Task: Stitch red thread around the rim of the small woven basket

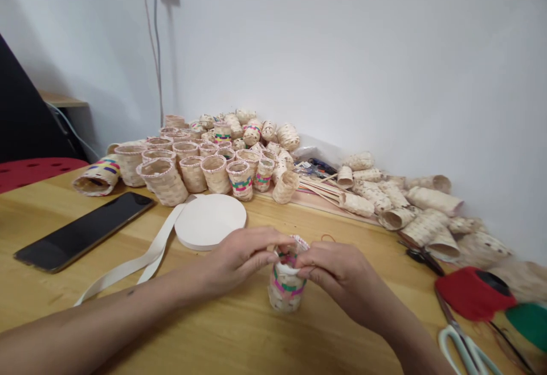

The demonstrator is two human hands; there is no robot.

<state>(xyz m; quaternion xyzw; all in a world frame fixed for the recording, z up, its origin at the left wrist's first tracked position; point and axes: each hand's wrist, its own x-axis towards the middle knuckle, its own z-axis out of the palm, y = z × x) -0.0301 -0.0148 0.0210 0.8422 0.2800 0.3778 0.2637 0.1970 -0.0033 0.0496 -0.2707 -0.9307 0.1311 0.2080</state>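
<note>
A small woven basket (pixel 287 294) with green and pink bands stands upright on the wooden table in front of me. White tape lies along the near part of its rim; the far rim shows pink-and-white stitching. My left hand (pixel 248 255) pinches the rim from the left, thumb outside and fingers over the opening. From the right, my right hand (pixel 335 269) grips the rim the same way. Behind my left hand lies a flat roll of white tape (pixel 210 222), its loose end (pixel 137 267) trailing left toward me.
A dark phone (pixel 85 232) lies at left. Several finished-looking baskets (pixel 162 181) stand at the back, beside a pile of plain woven tubes (pixel 431 224) at right. White-handled scissors (pixel 464 343), a red thread bundle (pixel 470 294) and a green one (pixel 530 323) are near the right edge.
</note>
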